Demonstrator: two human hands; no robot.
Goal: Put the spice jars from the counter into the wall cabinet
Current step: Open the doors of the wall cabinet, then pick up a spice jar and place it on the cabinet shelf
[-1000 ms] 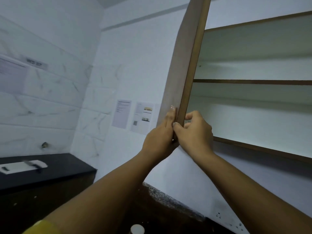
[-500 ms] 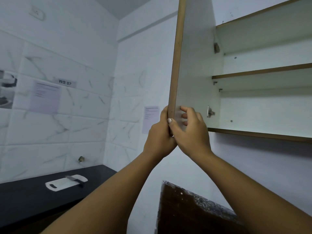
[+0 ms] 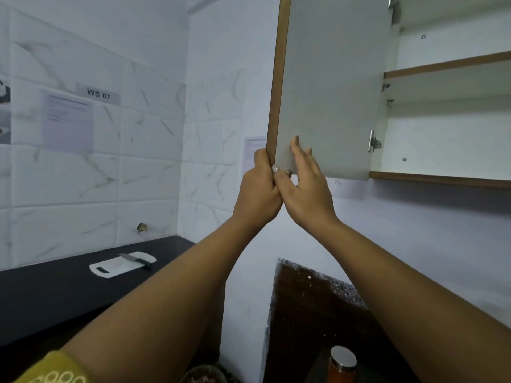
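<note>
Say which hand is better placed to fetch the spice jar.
Probably right. The right hand rests flat on the cabinet door; the left hand grips its edge; the spice jar stands below the right arm.

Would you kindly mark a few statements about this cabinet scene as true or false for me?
1. The cabinet door is open. True.
2. The left hand grips the door's edge. True.
3. The right hand is curled into a fist. False: its fingers lie straight against the door's inner face.
4. The shelf holds several jars. False: what shows of it is bare; the one spice jar in view sits low, below the cabinet.
5. A knife lies on the cutting board. True.
</note>
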